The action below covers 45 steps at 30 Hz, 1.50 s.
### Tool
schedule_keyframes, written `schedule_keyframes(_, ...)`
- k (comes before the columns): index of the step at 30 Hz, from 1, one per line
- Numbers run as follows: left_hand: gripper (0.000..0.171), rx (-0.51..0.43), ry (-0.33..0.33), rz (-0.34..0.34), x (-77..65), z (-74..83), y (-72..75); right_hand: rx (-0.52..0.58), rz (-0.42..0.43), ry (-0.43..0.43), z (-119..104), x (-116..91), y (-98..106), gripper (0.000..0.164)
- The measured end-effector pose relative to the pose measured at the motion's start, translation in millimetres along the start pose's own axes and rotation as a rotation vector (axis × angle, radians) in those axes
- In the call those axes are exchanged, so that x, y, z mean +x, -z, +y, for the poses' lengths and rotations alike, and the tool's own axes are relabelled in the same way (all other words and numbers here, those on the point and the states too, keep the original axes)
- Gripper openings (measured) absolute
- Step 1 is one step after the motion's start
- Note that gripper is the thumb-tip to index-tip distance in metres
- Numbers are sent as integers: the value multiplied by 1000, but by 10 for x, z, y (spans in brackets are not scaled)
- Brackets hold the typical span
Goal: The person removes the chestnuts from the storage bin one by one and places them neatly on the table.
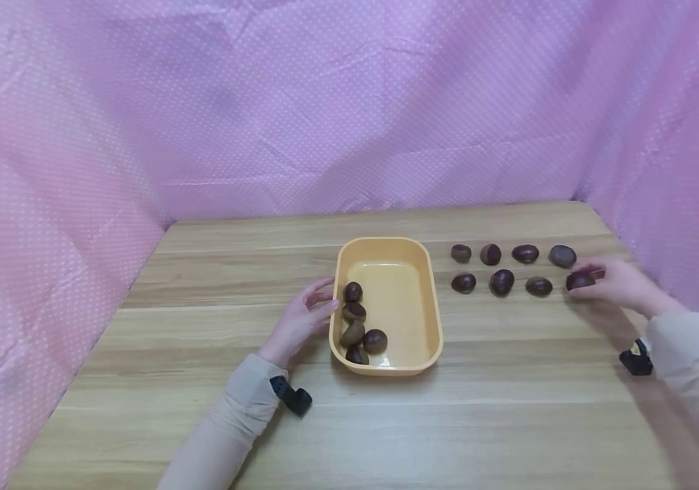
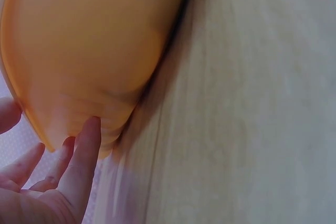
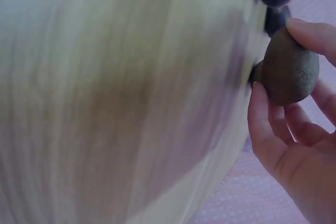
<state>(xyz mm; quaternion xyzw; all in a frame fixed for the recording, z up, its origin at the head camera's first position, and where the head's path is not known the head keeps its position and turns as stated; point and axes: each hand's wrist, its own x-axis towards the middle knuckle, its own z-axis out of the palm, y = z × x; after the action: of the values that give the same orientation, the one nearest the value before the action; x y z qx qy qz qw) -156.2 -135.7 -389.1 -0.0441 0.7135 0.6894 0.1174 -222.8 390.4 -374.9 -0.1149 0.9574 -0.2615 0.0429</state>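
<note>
My right hand [image 1: 615,286] is at the right end of the front row of chestnuts. Between its thumb and fingertips it pinches a brown chestnut [image 3: 290,69], whose pale, dull side faces the right wrist camera. The left hand [image 1: 304,320] is at the left side of a yellow tray [image 1: 436,327]. Its fairly straight fingers [image 2: 84,166] touch the tray's outer wall, and its thumb is by the rim. Several chestnuts lie inside the tray along its left side, among them a dark one [image 1: 376,341] set slightly apart.
Right of the tray, more chestnuts lie in two rows on the wooden table [image 1: 484,429], including one [image 1: 525,254] at the back and one [image 1: 501,282] in front. A pink dotted curtain [image 1: 349,122] encloses the table's back and sides.
</note>
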Motion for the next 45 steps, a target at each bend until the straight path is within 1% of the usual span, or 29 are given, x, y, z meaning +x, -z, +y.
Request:
schedule_keyframes(4,54,4,-7,-17,1,-16,-19,-52,-36,29,44,-26,-41,46)
schedule_keyframes(7,55,7,-19,-26,2,-24,-22,-64,-49,24,57,-30,-51,44)
schedule_keyframes(16,54,4,-17,-26,7,-6,-25,-76,-65,48,67,1,-38,41)
schedule_keyframes(21,55,6,-18,-24,6,8,-28,-90,-96,14,53,16,19,46)
schedule_keyframes(24,55,7,-18,-21,9,12,-27,-58,-91,5,14,25,69,48)
schedule_keyframes(30,54,11,-15,-15,16,12,-14,21,-30,-1,-180,20,109,47)
schedule_keyframes(33,54,14,-11,-8,14,19,-12,30,-48,7,-331,19,64,47)
schedule_keyframes(35,54,14,-10,-3,11,25,-13,39,-59,35,-448,16,-3,46)
schedule_keyframes(36,54,14,-9,-1,8,28,-15,54,-60,65,-498,18,-49,44)
schedule_keyframes(42,54,18,-2,2,-3,19,-13,139,-12,285,-819,20,-327,34)
schedule_keyframes(45,54,15,3,3,-7,10,-11,140,-21,333,-976,21,-420,32)
